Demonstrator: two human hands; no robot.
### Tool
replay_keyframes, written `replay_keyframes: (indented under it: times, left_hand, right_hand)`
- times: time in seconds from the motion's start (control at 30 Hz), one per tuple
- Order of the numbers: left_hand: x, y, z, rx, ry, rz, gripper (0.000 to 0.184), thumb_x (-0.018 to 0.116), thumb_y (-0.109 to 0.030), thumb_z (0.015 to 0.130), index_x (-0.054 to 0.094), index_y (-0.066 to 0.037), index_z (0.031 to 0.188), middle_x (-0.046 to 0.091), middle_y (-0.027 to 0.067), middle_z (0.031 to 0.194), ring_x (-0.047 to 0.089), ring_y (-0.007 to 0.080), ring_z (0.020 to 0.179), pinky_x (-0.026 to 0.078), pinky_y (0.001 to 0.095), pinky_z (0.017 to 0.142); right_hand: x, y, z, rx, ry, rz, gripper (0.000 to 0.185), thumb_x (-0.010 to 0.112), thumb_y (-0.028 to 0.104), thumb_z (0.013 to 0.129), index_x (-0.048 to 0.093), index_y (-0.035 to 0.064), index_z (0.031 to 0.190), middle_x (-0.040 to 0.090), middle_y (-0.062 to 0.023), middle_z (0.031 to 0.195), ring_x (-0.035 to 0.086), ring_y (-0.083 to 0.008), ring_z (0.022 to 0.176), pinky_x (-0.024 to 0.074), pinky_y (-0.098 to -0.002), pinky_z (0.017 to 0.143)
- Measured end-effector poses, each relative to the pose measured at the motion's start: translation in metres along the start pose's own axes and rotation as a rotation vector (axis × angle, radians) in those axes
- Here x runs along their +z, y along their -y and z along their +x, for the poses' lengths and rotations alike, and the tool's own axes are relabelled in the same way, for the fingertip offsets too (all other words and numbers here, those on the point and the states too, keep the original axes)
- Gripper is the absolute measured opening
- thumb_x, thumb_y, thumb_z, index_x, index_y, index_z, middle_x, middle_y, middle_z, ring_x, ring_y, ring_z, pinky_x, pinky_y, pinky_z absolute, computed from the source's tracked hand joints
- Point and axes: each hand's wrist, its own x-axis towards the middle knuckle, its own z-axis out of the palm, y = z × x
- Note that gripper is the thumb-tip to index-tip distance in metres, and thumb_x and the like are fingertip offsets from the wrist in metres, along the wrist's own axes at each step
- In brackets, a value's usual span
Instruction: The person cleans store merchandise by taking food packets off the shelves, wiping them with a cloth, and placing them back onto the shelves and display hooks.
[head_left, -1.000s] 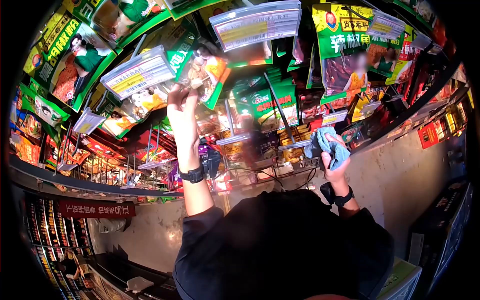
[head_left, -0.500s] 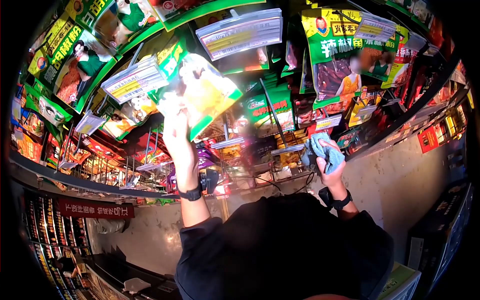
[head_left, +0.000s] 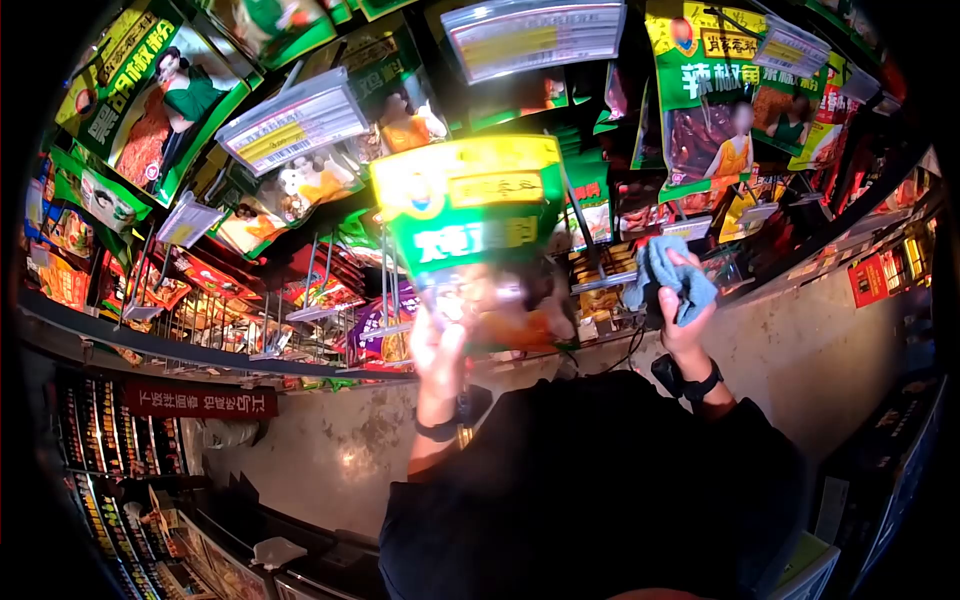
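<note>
My left hand (head_left: 440, 355) is closed on the lower left edge of a yellow-and-green seasoning packet (head_left: 490, 225). The packet is upright in front of the shelf, its printed front towards me, its lower part smeared by motion. A blue-grey cloth (head_left: 675, 280) is bunched in my right hand (head_left: 685, 325), whose fingers wrap round it, to the right of the packet. Behind the packet, several similar spice packets hang from metal hooks, among them a chilli packet (head_left: 708, 110) at the upper right.
Price-tag holders (head_left: 295, 120) jut out from the hooks. A dark shelf edge (head_left: 210, 345) curves below the goods. Pale floor (head_left: 335, 455) shows beneath it. At the lower left stand a red sign (head_left: 200, 398) and a rack of jars (head_left: 115, 430); a dark box (head_left: 885, 470) is at the right.
My left hand has brought the packet away from the hooks, down and to the right, and turned it upright. My right hand still holds the cloth. The view has shifted slightly.
</note>
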Motion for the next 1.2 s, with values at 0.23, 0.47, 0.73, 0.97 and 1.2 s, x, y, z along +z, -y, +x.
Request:
replay_keyframes:
  times: [0.23, 0.47, 0.73, 0.97, 1.2]
  left_hand:
    - [0.008, 0.037, -0.022, -0.193, 0.272, 0.13, 0.044, 0.054, -0.001, 0.085, 0.041, 0.0, 0.128, 0.053, 0.0077, 0.12, 0.05, 0.0166, 0.11, 0.038, 0.0321, 0.096]
    - [0.006, 0.009, -0.005, -0.462, 0.558, -0.383, 0.08, 0.062, -0.028, 0.082, 0.02, 0.005, 0.142, 0.036, 0.0163, 0.14, 0.037, 0.0264, 0.13, 0.031, 0.0377, 0.106]
    - [-0.032, 0.036, -0.007, -0.548, 0.491, -0.527, 0.087, 0.065, -0.037, 0.076, 0.023, 0.003, 0.141, 0.033, 0.0209, 0.142, 0.033, 0.0346, 0.132, 0.031, 0.0459, 0.107]
    - [-0.059, 0.056, -0.019, -0.535, 0.263, -0.585, 0.063, 0.039, -0.039, 0.092, 0.028, 0.003, 0.139, 0.037, 0.0194, 0.141, 0.036, 0.0334, 0.13, 0.025, 0.0438, 0.11]
    - [-0.078, 0.042, -0.019, -0.506, 0.141, -0.48, 0.054, 0.041, -0.03, 0.092, 0.034, 0.003, 0.135, 0.044, 0.0181, 0.134, 0.044, 0.0326, 0.123, 0.033, 0.0437, 0.105]
  right_hand:
    - [0.038, 0.028, 0.0, 0.065, 0.057, 0.202, 0.06, 0.063, 0.03, 0.08, 0.049, -0.0093, 0.122, 0.049, -0.0186, 0.124, 0.05, -0.0261, 0.113, 0.0369, -0.0371, 0.097]
    - [0.056, 0.044, -0.01, 0.325, 0.164, 0.284, 0.048, 0.055, 0.019, 0.082, 0.051, -0.0112, 0.118, 0.058, -0.0181, 0.113, 0.055, -0.0247, 0.105, 0.0389, -0.0333, 0.095]
    - [0.076, 0.058, -0.003, -0.015, 0.307, -0.101, 0.035, 0.06, 0.001, 0.078, 0.056, -0.0066, 0.112, 0.06, -0.0201, 0.109, 0.059, -0.0289, 0.102, 0.0446, -0.0357, 0.089]
    - [0.104, 0.065, -0.01, -0.171, 0.211, -0.225, 0.038, 0.064, -0.006, 0.071, 0.059, -0.0039, 0.109, 0.06, -0.0184, 0.109, 0.058, -0.0324, 0.103, 0.045, -0.0377, 0.09]
    - [0.119, 0.091, -0.016, -0.492, 0.276, -0.138, 0.038, 0.069, 0.01, 0.067, 0.064, 0.0004, 0.103, 0.059, -0.0229, 0.111, 0.059, -0.0419, 0.1, 0.0484, -0.0507, 0.083]
